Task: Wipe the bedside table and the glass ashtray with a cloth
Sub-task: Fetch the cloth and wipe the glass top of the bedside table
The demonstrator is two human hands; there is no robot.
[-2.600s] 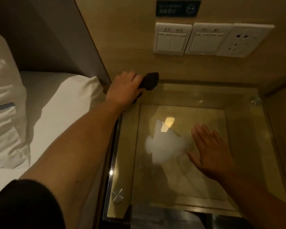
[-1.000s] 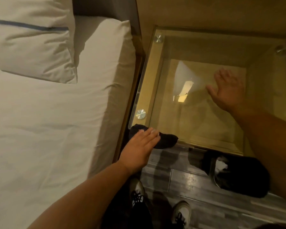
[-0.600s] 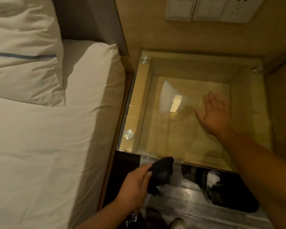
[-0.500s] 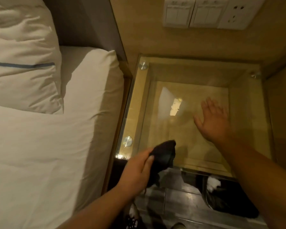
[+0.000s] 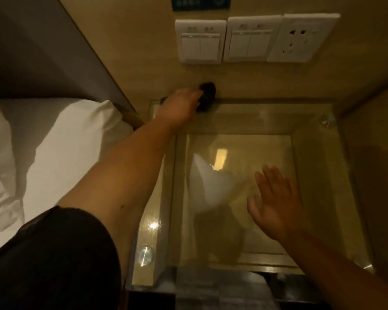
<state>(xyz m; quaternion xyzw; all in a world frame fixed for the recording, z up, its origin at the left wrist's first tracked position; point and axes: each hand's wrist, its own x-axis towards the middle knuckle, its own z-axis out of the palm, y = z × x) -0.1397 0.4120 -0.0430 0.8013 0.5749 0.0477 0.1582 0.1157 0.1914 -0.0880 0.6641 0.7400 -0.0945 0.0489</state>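
The bedside table (image 5: 318, 157) has a glass top over a wooden frame and fills the middle and right of the view. My left hand (image 5: 179, 106) reaches to its far left corner, by the wall, and presses a dark cloth (image 5: 207, 97) against the glass edge. My right hand (image 5: 276, 200) lies flat on the glass with fingers spread and holds nothing. No glass ashtray shows in this view.
A bed with white sheets (image 5: 61, 153) runs along the table's left side. On the wooden wall behind hang two switch plates (image 5: 201, 42) and a socket (image 5: 300, 38). Round metal studs (image 5: 145, 253) mark the glass corners. Dark floor shows at the front edge.
My left hand carried the cloth from the table's near left corner back up to the far left corner. My right hand stayed flat on the glass.
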